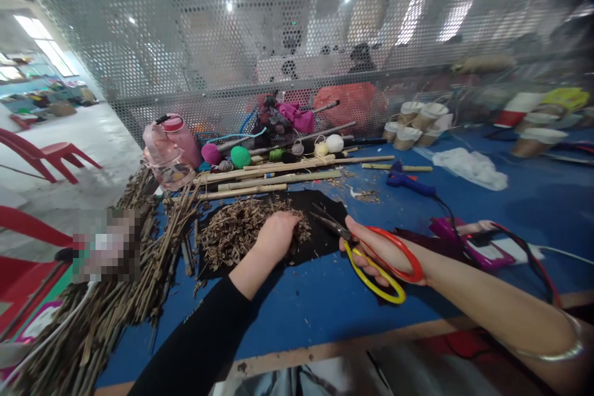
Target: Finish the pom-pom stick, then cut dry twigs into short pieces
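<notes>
My left hand (275,236), in a black sleeve, is curled down into a pile of dry brown twig cuttings (236,232) heaped on a black cloth (320,241). Its fingers are buried in the pile. My right hand (378,253) grips scissors (371,253) with one red and one yellow handle loop. The blades point left toward the pile and stand slightly apart. A silver bangle (557,352) circles my right forearm.
The blue table (315,303) carries long bamboo sticks (283,176), a bundle of dry stalks (116,297) at the left, a pink bottle (179,139), yarn balls (240,156), a blue glue gun (408,182), paper cups (417,124) and a perforated metal screen (278,43) behind.
</notes>
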`<action>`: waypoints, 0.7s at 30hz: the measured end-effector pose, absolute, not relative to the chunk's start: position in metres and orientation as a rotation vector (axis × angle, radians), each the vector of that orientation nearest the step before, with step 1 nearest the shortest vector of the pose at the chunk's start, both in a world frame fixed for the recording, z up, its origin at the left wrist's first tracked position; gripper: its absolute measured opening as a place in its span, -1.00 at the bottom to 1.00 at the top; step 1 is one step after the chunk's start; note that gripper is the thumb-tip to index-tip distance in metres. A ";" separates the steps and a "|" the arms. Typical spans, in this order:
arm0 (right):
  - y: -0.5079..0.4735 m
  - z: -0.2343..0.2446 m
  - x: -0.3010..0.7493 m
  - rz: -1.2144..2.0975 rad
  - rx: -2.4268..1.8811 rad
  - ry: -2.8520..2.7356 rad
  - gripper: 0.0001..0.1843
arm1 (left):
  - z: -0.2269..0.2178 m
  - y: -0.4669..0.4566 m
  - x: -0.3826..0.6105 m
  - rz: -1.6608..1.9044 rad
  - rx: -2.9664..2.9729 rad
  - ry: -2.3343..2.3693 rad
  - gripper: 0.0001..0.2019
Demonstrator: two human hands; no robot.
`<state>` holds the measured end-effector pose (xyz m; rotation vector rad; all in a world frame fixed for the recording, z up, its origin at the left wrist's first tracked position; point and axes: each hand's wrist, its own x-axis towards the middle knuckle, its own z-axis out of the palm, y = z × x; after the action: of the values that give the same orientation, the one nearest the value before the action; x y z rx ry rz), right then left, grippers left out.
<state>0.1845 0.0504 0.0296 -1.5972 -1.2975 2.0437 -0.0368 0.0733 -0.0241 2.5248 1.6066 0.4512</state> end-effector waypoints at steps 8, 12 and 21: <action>0.049 0.033 0.172 2.145 -1.645 -1.429 -0.28 | -0.027 0.071 -0.045 0.961 2.180 1.690 -0.72; 0.051 0.036 0.164 2.135 -1.646 -1.504 -0.24 | -0.022 0.067 -0.049 1.098 2.035 1.640 -0.70; 0.059 0.021 0.142 1.906 -1.598 -1.592 -0.28 | -0.028 0.066 -0.053 1.033 2.258 1.496 -0.74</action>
<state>0.1419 0.0587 0.0209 -1.5983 -1.5919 1.9057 -0.0534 0.0658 -0.0285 2.2583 1.4964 1.0326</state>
